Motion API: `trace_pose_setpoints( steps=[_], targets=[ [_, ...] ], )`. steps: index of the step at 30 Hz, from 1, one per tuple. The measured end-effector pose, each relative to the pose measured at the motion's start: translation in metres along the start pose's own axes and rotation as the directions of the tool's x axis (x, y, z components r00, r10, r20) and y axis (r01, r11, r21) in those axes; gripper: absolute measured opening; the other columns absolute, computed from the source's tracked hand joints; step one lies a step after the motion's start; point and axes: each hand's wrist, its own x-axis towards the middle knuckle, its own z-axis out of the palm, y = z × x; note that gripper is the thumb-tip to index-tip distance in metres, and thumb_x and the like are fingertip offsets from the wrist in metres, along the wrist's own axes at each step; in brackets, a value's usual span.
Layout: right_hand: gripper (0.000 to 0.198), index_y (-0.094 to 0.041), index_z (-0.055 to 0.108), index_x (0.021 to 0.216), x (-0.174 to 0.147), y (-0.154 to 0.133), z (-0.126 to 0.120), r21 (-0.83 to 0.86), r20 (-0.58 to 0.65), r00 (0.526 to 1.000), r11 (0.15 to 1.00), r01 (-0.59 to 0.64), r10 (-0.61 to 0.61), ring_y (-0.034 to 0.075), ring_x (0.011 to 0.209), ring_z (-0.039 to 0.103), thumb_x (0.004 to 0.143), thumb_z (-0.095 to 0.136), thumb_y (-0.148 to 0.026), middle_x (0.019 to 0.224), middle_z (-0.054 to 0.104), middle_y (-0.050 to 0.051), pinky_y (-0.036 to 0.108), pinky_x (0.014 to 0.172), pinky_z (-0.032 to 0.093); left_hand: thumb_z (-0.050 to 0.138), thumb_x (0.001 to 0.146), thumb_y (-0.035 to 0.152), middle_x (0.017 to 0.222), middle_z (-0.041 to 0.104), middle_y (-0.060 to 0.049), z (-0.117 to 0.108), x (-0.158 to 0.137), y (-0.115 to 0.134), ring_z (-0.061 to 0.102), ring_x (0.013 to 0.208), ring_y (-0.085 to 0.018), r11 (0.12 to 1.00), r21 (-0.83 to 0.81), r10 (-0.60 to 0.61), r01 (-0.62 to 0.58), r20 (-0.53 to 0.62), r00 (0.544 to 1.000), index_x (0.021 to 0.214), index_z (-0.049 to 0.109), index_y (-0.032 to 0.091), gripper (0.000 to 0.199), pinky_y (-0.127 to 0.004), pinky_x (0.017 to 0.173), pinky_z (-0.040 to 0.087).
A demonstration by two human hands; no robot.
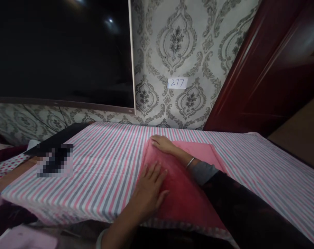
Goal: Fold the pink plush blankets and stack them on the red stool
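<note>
A folded pink-red cloth (180, 193) lies on the striped cover in front of me, its kind not clear from the folds. A lighter pink part (203, 148) shows at its far right. My left hand (150, 188) rests flat on the cloth's left side, fingers spread. Farther away, my right hand (162, 142) lies over the far left corner of the cloth, its fingers bent slightly down at the edge. No cloth shows gripped in it. My right forearm crosses above the cloth and hides part of it.
A pink, grey and white striped cover (100, 162) drapes the table. A black flat object (61, 136) and a pixelated dark item (54, 160) are at the left. Behind are a large screen (61, 52), patterned wallpaper with a paper label (177, 83), and a dark red wooden panel (250, 69).
</note>
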Motion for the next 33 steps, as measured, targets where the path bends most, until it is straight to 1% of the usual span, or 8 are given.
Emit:
trace_pose_setpoints(
  steps=[4,9,14,17,20,23,29,33],
  targets=[
    [0.042,-0.027,0.057,0.141,0.008,-0.003,0.022,-0.022,0.082,0.996,1.0,-0.014,0.016,0.029,0.14,0.044,0.103,0.046,-0.04,0.152,0.049,0.008,0.052,0.111,0.037,0.061,0.091,0.047,0.162,0.031,-0.017,0.028,-0.007,-0.002,0.025,0.149,-0.043,0.989,0.017,-0.144,0.144,0.001,0.99,0.153,0.038,0.024,0.071,-0.071,0.115,0.024],
    [0.043,-0.028,0.053,0.144,0.008,0.0,0.037,-0.02,0.081,0.997,1.0,0.0,0.001,0.025,0.14,0.043,0.105,0.037,-0.039,0.153,0.047,0.006,0.047,0.114,0.034,0.055,0.093,0.049,0.163,0.03,-0.015,0.04,-0.019,-0.004,0.023,0.15,-0.041,0.986,0.002,-0.167,0.167,-0.013,0.986,0.156,0.034,0.027,0.07,-0.066,0.113,0.031],
    [0.046,-0.018,0.048,0.146,0.003,0.0,0.039,-0.025,-0.103,0.984,0.989,-0.145,0.142,0.027,0.126,0.052,0.105,0.036,-0.036,0.138,0.058,0.014,0.041,0.108,0.037,0.055,0.093,0.042,0.163,0.03,-0.012,0.039,-0.02,-0.003,0.025,0.149,-0.039,0.984,-0.03,-0.176,0.174,-0.092,0.98,0.152,0.04,0.026,0.063,-0.062,0.114,0.033],
    [0.042,-0.015,0.055,0.137,0.001,0.002,0.04,-0.015,-0.175,0.958,0.972,-0.233,0.227,0.03,0.117,0.055,0.104,0.038,-0.035,0.123,0.064,0.017,0.043,0.103,0.04,0.055,0.093,0.037,0.165,0.023,-0.012,0.042,-0.023,-0.006,0.025,0.148,-0.039,0.953,-0.07,-0.302,0.294,-0.234,0.924,0.146,0.048,0.025,0.055,-0.06,0.112,0.036],
    [0.032,-0.017,0.062,0.123,0.0,0.004,0.039,0.011,-0.213,0.949,0.972,-0.235,0.232,0.029,0.113,0.056,0.101,0.043,-0.031,0.118,0.065,0.015,0.042,0.1,0.041,0.052,0.095,0.035,0.152,0.045,-0.015,0.043,-0.024,-0.011,0.045,0.134,-0.037,0.907,-0.122,-0.42,0.402,-0.296,0.858,0.144,0.05,0.023,0.051,-0.059,0.105,0.042],
    [0.027,-0.02,0.063,0.117,0.0,0.003,0.034,0.046,-0.26,0.939,0.975,-0.218,0.223,0.026,0.108,0.057,0.098,0.045,-0.027,0.114,0.067,0.01,0.038,0.097,0.044,0.051,0.095,0.035,0.122,0.065,-0.012,0.04,-0.025,-0.013,0.06,0.109,-0.032,0.893,-0.158,-0.451,0.422,-0.301,0.84,0.141,0.053,0.022,0.048,-0.054,0.094,0.049],
    [0.029,-0.021,0.06,0.118,0.014,-0.008,0.014,0.061,-0.325,0.917,0.973,-0.225,0.232,0.025,0.112,0.056,0.1,0.038,-0.025,0.118,0.065,0.009,0.036,0.097,0.043,0.043,0.097,0.025,0.119,0.07,-0.011,0.04,-0.028,-0.014,0.067,0.105,-0.026,0.884,-0.288,-0.463,0.368,-0.439,0.77,0.134,0.057,0.022,0.04,-0.046,0.088,0.055],
    [0.02,-0.022,0.064,0.107,0.024,-0.015,0.02,0.026,-0.222,0.94,0.965,-0.261,0.26,0.025,0.107,0.059,0.099,0.046,-0.026,0.111,0.068,0.009,0.035,0.092,0.045,0.042,0.097,0.028,0.125,0.069,-0.012,0.043,-0.028,-0.02,0.066,0.115,-0.026,0.822,-0.416,-0.549,0.39,-0.395,0.736,0.13,0.059,0.019,0.038,-0.045,0.094,0.056]
  ],
)
